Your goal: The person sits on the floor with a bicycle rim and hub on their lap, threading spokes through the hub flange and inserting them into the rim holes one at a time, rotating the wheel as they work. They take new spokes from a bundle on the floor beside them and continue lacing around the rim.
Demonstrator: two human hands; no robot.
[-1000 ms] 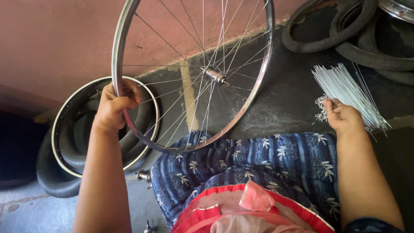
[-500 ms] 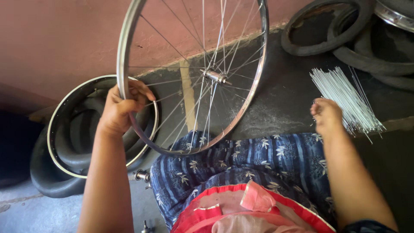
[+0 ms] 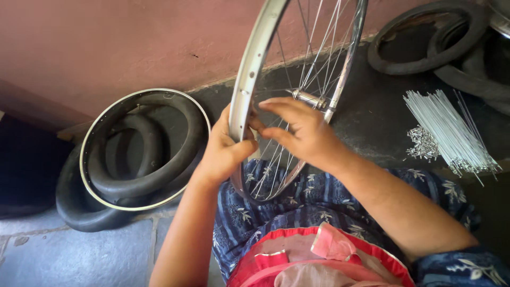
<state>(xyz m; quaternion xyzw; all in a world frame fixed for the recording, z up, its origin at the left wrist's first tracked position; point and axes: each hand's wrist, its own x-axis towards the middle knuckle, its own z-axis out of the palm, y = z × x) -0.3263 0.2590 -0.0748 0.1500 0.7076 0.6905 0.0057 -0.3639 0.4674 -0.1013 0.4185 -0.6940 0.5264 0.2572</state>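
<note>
Scene: A person sits on a dark floor (image 3: 372, 122) by a pink wall, a silver spoked bicycle wheel rim (image 3: 249, 79) standing upright on the lap of a blue floral garment (image 3: 319, 196).
Left hand: The left hand (image 3: 226, 151) wraps the rim's lower left arc, thumb across its inner face, fingers closed around the metal and steadying it.
Right hand: The right hand (image 3: 300, 130) reaches in from the spoke side; its fingers (image 3: 265, 127) pinch together at the rim's inner face, right against the left thumb. Whether they hold a spoke end or a nipple cannot be told.
Wheel: Thin steel spokes (image 3: 319, 48) run from the silver hub (image 3: 311, 99) out to the rim.
Step in hand: It looks like seating a spoke at a rim hole.
Next move: This would call for a fine twist of the fingertips with the rim held steady.
Nearby: A bundle of loose silver spokes (image 3: 451, 130) lies on the floor to the right, small metal nipples (image 3: 422, 143) just beside it; stacked black rubber tyres (image 3: 138, 159) to the left.
</note>
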